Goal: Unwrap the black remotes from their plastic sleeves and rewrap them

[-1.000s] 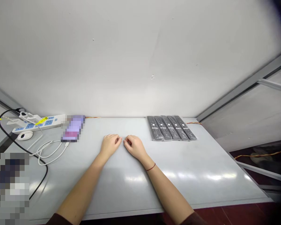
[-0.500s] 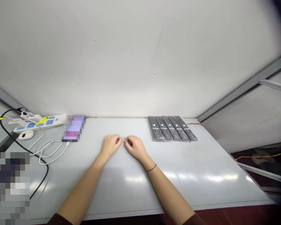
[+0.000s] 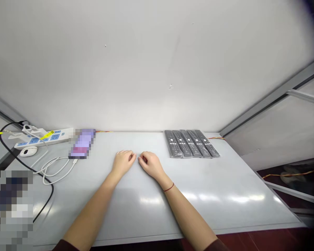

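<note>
My left hand rests on the grey table, its fingers curled into a loose fist. Close beside it, with a small gap between them, my right hand lies curled the same way, a thin red string round the wrist. Neither hand shows anything inside it. Right of my right hand, near the wall, several black remote controls in clear plastic wrapping lie side by side in a row. A phone, partly pixelated, lies to the left of my left hand with a white cable plugged into its near end.
At the back left sit a white power strip with plugs and a white mouse. A black cable curves along the left side. The near left corner is pixelated. A white wall rises behind, and a metal frame stands right.
</note>
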The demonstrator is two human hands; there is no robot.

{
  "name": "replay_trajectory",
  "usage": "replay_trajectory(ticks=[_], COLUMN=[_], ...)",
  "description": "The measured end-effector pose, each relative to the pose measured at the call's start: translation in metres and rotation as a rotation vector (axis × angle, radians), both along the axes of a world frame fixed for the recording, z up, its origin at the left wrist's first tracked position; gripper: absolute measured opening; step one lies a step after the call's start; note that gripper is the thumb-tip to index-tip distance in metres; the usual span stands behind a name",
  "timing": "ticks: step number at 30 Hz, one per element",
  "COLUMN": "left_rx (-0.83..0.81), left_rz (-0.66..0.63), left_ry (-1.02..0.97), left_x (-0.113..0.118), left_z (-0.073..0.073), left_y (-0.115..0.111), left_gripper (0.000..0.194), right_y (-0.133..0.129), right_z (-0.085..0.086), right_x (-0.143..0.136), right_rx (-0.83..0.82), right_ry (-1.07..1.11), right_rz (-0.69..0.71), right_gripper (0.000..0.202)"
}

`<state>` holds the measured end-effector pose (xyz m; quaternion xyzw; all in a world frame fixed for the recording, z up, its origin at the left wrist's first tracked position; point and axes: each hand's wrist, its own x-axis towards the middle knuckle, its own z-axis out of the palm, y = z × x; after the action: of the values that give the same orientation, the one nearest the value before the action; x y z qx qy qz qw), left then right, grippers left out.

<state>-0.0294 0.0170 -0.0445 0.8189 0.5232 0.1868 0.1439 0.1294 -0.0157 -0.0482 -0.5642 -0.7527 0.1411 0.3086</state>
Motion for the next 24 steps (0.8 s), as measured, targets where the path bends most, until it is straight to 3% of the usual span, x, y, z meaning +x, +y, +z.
replay_trajectory(ticks=[12,15,20,22,24], left_rx=[-0.005,-0.003,-0.009,-0.008,-0.008], left_rz=[0.001,-0.008,-0.009,-0.01,-0.014], left_ry=[-0.01,-0.013,-0.019,-0.027,-0.032], left_x=[0.0,0.0,-0.001,-0.001,-0.001], left_z=[0.0,0.001,-0.001,-0.002,-0.003], left_y=[0.0,0.0,0.001,0.001,0.001], left_gripper=[0.031,0.031,0.032,0.032,0.032], right_y=[0.0,0.003,0.003,0.001,-0.002], right_z=[-0.001,0.002,0.012,0.013,0.014], right_x=[-0.001,0.01,0.051,0.064,0.072], right_rx=[0.021,0.116,0.214,0.137,0.021], right_ry=[-0.05,-0.132,-0.265,-0.357,-0.402], right_rz=[-0.017,-0.239,-0.818,-0.925,-0.925], right_gripper=[0.017,0.016,0.026,0.033,0.034])
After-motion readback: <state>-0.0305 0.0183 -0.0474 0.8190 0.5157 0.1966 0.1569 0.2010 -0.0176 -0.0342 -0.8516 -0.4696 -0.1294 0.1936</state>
